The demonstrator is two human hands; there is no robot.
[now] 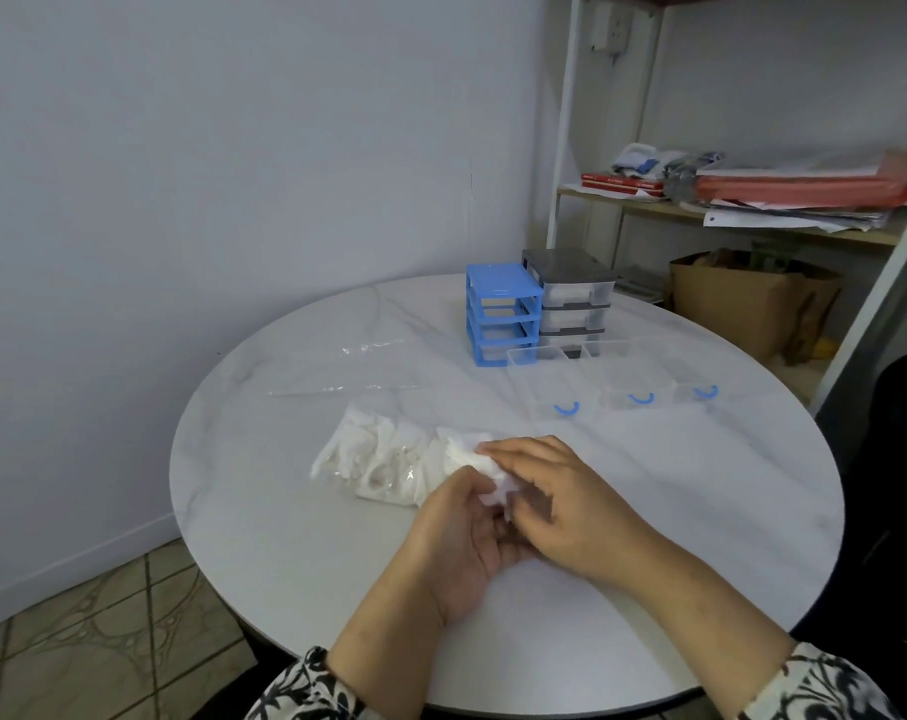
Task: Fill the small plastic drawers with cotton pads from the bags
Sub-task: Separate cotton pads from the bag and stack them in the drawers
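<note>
Hands meet over a wad of cotton pads [485, 462] at the counter's [675, 589] near side: the left hand [459, 537] curls under it, the right hand [555, 504] pinches from above. The bag [378, 462] lies just left, long axis left-right. Three clear drawers [612, 379] sit open ahead-right, nearer the right hand, beside the blue frame [501, 314] and grey frame [571, 293].

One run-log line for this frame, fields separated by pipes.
stage: taking pads from bag | left hand: holds cotton pads | right hand: on pads | bag of pads: on table | three clear drawers: out, empty | blue frame: drawerless
</note>
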